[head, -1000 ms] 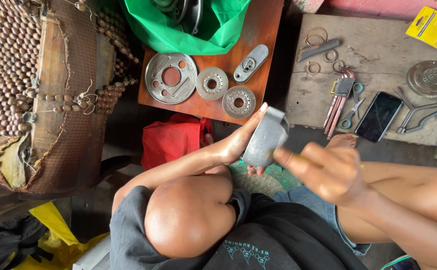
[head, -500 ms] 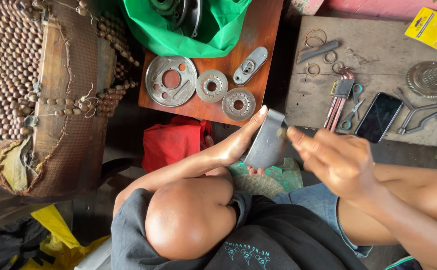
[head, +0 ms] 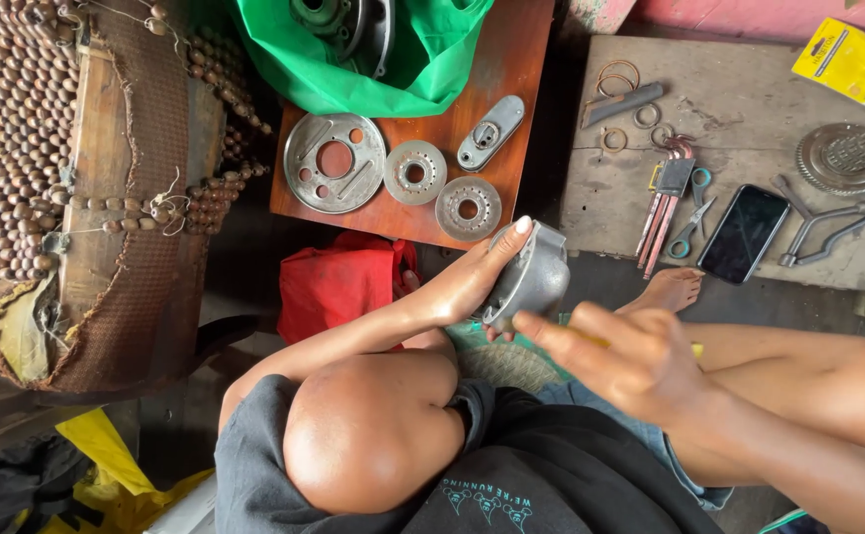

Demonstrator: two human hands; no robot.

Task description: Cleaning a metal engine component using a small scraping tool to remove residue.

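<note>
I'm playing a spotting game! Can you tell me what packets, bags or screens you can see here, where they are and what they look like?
Phone: on the grey board at right, flat, black rectangle, screen dark.
Yellow packet: top right corner of that board, flat, bright yellow with dark print.
Green bag: top middle, on the brown board, shiny plastic, open, metal parts inside.
Red bag: on the floor below the brown board, crumpled.

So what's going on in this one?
A person sits low, seen from above. The left hand holds a grey metal housing upright, while the right hand works at it with a thin yellow-handled tool, mostly hidden. On the red-brown board lie three round metal plates and an oval cover. A phone and scissors lie on the grey slab.
</note>
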